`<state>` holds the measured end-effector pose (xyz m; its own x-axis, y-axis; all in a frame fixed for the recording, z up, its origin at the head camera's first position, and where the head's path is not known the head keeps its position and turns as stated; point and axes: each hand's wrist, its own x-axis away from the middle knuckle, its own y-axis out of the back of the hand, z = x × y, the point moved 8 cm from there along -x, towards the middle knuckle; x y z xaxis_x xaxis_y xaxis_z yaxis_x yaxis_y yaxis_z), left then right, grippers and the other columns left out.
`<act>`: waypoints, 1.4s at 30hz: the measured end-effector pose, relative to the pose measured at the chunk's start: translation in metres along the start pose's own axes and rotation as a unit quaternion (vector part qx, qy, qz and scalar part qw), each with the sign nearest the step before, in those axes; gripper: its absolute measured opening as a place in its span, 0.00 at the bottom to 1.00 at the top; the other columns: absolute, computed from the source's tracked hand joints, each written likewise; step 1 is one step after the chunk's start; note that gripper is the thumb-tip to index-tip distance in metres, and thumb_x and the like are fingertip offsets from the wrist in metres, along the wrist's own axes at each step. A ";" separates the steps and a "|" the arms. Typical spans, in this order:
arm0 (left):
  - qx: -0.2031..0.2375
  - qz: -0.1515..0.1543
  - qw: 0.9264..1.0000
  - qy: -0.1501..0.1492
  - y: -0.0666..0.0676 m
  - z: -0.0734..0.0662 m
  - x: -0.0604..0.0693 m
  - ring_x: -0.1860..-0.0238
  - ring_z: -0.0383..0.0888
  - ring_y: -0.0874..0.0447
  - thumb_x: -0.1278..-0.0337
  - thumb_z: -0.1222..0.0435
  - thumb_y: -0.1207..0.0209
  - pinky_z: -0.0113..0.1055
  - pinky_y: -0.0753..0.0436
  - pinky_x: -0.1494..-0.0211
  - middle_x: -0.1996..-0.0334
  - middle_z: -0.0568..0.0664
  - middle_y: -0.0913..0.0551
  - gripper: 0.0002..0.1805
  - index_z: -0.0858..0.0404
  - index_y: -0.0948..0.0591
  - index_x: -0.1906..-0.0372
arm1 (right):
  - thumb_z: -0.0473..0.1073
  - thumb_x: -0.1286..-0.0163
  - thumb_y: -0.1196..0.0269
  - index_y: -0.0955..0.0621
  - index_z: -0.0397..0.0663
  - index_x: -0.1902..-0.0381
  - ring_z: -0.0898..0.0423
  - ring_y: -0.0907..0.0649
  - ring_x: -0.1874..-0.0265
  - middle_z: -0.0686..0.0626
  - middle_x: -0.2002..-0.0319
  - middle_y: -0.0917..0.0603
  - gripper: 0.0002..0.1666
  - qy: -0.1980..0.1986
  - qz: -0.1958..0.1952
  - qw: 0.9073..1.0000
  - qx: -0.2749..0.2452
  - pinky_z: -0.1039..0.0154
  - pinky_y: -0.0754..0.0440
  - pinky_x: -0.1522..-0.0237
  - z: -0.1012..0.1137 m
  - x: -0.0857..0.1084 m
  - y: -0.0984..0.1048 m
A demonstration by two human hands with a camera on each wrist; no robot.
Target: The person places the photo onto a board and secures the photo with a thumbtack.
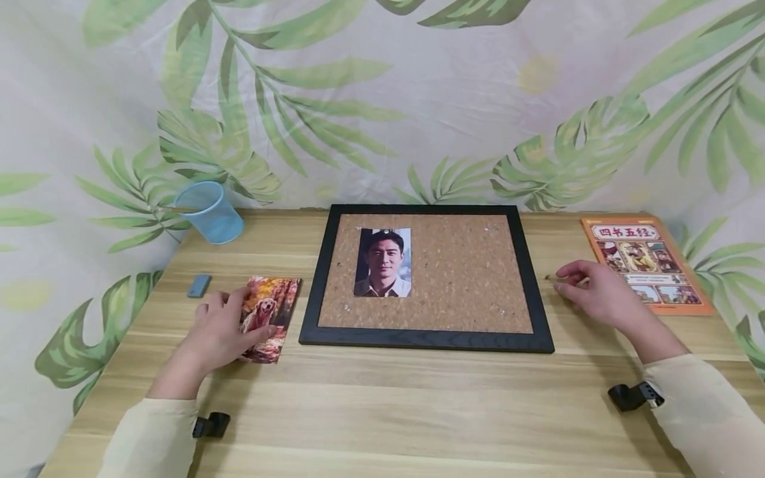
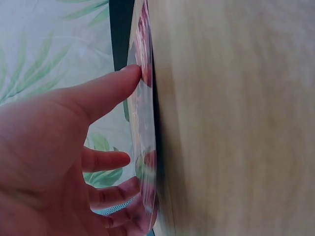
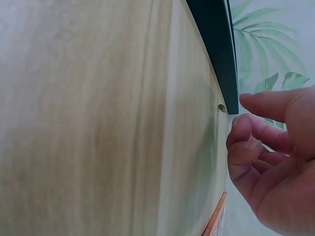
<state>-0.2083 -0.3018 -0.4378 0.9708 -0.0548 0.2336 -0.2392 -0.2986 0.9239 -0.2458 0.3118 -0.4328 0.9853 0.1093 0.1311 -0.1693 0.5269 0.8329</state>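
Note:
A photo of a golden dog among autumn leaves [image 1: 265,311] lies on the wooden table, left of the framed corkboard [image 1: 466,272]. My left hand [image 1: 218,332] rests on it with spread, relaxed fingers; in the left wrist view the thumb [image 2: 110,88] touches the glossy photo [image 2: 144,123]. A portrait photo [image 1: 382,263] is on the left half of the cork, with a small pin at its top edge. Beyond the board's right side, my right hand [image 1: 597,295] reaches toward a tiny thumbtack [image 3: 221,108]. Thumb and forefinger stand apart there, with the tack on the table just past them.
A blue mesh cup [image 1: 212,216] leans at the back left, with a thin stick in it. Nearer stands a small blue-grey block [image 1: 199,286]. An orange picture book [image 1: 648,265] lies at the right. Leaf-patterned cloth [image 1: 454,99] hangs behind the table.

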 end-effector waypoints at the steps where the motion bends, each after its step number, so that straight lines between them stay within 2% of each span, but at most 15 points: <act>1: 0.005 -0.001 1.000 0.002 0.001 0.001 0.000 0.37 0.82 0.38 0.34 0.45 0.29 0.75 0.26 0.41 0.35 0.83 0.38 0.55 0.75 0.42 0.19 | 0.45 0.20 0.35 0.17 0.31 0.43 0.53 0.16 0.65 0.37 0.56 0.12 0.21 -0.002 -0.001 1.000 0.003 0.59 0.22 0.63 0.000 -0.001 -0.001; 6: 0.016 -0.011 1.000 0.010 0.004 0.004 -0.001 0.43 0.79 0.26 0.35 0.48 0.27 0.72 0.22 0.42 0.39 0.83 0.35 0.54 0.78 0.39 0.21 | 0.48 0.19 0.36 0.16 0.32 0.43 0.50 0.16 0.62 0.38 0.56 0.12 0.22 -0.014 0.001 1.000 0.010 0.60 0.23 0.61 -0.001 -0.007 -0.006; 10: 0.035 -0.032 0.999 0.001 0.010 0.005 0.000 0.47 0.73 0.22 0.33 0.55 0.28 0.69 0.20 0.43 0.41 0.80 0.32 0.43 0.78 0.32 0.27 | 0.48 0.20 0.36 0.15 0.33 0.45 0.47 0.16 0.60 0.38 0.57 0.12 0.21 -0.013 -0.007 1.000 0.013 0.59 0.24 0.61 0.000 -0.010 -0.005; 12: 0.053 -0.052 0.997 -0.016 0.015 0.004 0.001 0.51 0.67 0.19 0.31 0.61 0.29 0.62 0.17 0.48 0.45 0.76 0.27 0.33 0.77 0.27 0.32 | 0.48 0.20 0.35 0.15 0.34 0.46 0.46 0.16 0.60 0.38 0.58 0.12 0.20 -0.009 -0.013 1.000 0.017 0.58 0.25 0.60 0.001 -0.011 -0.004; 14: 0.078 -0.071 0.994 -0.038 0.020 0.002 0.002 0.56 0.59 0.18 0.30 0.66 0.31 0.50 0.15 0.55 0.50 0.71 0.22 0.24 0.75 0.23 0.38 | 0.47 0.20 0.35 0.14 0.34 0.48 0.46 0.15 0.60 0.38 0.59 0.11 0.19 -0.005 -0.017 1.000 0.021 0.58 0.24 0.60 0.002 -0.012 -0.003; 17: 0.113 -0.091 0.987 -0.068 0.027 -0.001 0.005 0.63 0.48 0.19 0.29 0.71 0.34 0.34 0.20 0.65 0.55 0.64 0.17 0.16 0.72 0.20 0.41 | 0.48 0.21 0.34 0.13 0.34 0.50 0.47 0.16 0.63 0.39 0.61 0.11 0.19 -0.004 -0.017 0.999 0.027 0.58 0.24 0.61 0.002 -0.014 -0.003; 19: 0.128 -0.097 0.984 -0.076 0.031 -0.001 0.007 0.66 0.43 0.21 0.26 0.70 0.35 0.31 0.22 0.69 0.56 0.62 0.15 0.15 0.71 0.19 0.40 | 0.48 0.21 0.34 0.13 0.34 0.52 0.49 0.17 0.65 0.40 0.64 0.12 0.19 -0.008 -0.014 0.999 0.029 0.59 0.25 0.62 0.002 -0.016 -0.004; 23: 0.147 -0.122 0.978 -0.086 0.039 -0.001 0.011 0.70 0.35 0.24 0.24 0.67 0.37 0.31 0.23 0.71 0.53 0.63 0.13 0.17 0.69 0.17 0.37 | 0.48 0.21 0.34 0.14 0.33 0.55 0.50 0.19 0.67 0.41 0.66 0.13 0.19 -0.021 -0.008 0.999 0.028 0.60 0.26 0.64 0.000 -0.019 -0.006; 26: 0.169 -0.156 0.967 -0.108 0.046 -0.002 0.015 0.70 0.29 0.22 0.26 0.70 0.36 0.29 0.20 0.72 0.52 0.65 0.12 0.17 0.70 0.16 0.38 | 0.47 0.22 0.34 0.14 0.33 0.55 0.50 0.19 0.67 0.41 0.66 0.13 0.18 -0.025 -0.012 0.999 0.031 0.60 0.27 0.64 0.000 -0.021 -0.007; 30: 0.186 -0.196 0.955 -0.123 0.055 -0.003 0.018 0.70 0.27 0.22 0.28 0.72 0.35 0.25 0.20 0.72 0.57 0.64 0.11 0.16 0.69 0.14 0.40 | 0.47 0.22 0.34 0.14 0.34 0.56 0.49 0.18 0.67 0.41 0.66 0.12 0.18 -0.021 -0.018 0.999 0.039 0.60 0.26 0.64 0.002 -0.023 -0.007; 33: 0.189 -0.216 0.951 -0.118 0.060 -0.005 0.019 0.70 0.28 0.22 0.29 0.70 0.34 0.25 0.22 0.72 0.59 0.58 0.12 0.16 0.66 0.12 0.40 | 0.47 0.22 0.34 0.13 0.34 0.56 0.49 0.18 0.67 0.41 0.66 0.12 0.17 -0.020 -0.019 0.999 0.042 0.60 0.27 0.64 0.004 -0.023 -0.006; 36: 0.197 -0.227 0.946 -0.119 0.063 -0.009 0.019 0.69 0.28 0.21 0.29 0.70 0.33 0.24 0.22 0.71 0.59 0.48 0.12 0.16 0.64 0.11 0.40 | 0.46 0.22 0.34 0.13 0.35 0.55 0.48 0.18 0.66 0.41 0.65 0.12 0.16 -0.018 -0.020 0.999 0.044 0.60 0.27 0.64 0.006 -0.024 -0.005; 40: 0.217 -0.227 0.940 -0.136 0.062 -0.018 0.016 0.68 0.27 0.19 0.30 0.71 0.32 0.22 0.21 0.69 0.59 0.34 0.13 0.16 0.63 0.11 0.41 | 0.45 0.22 0.34 0.12 0.35 0.56 0.48 0.17 0.66 0.41 0.65 0.11 0.15 -0.010 -0.022 0.998 0.050 0.59 0.26 0.64 0.008 -0.026 -0.006; 42: 0.230 -0.224 0.936 -0.145 0.060 -0.023 0.015 0.68 0.27 0.19 0.31 0.71 0.32 0.22 0.20 0.68 0.60 0.32 0.13 0.15 0.63 0.10 0.42 | 0.44 0.22 0.34 0.11 0.36 0.57 0.49 0.17 0.66 0.41 0.66 0.11 0.15 -0.007 -0.023 0.998 0.055 0.59 0.26 0.64 0.008 -0.026 -0.007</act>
<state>-0.2087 -0.2991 -0.3716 0.9516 -0.0625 -0.3009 0.1626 -0.7283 0.6657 -0.2704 0.2986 -0.4376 0.9923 0.0750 0.0981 -0.1211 0.4359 0.8918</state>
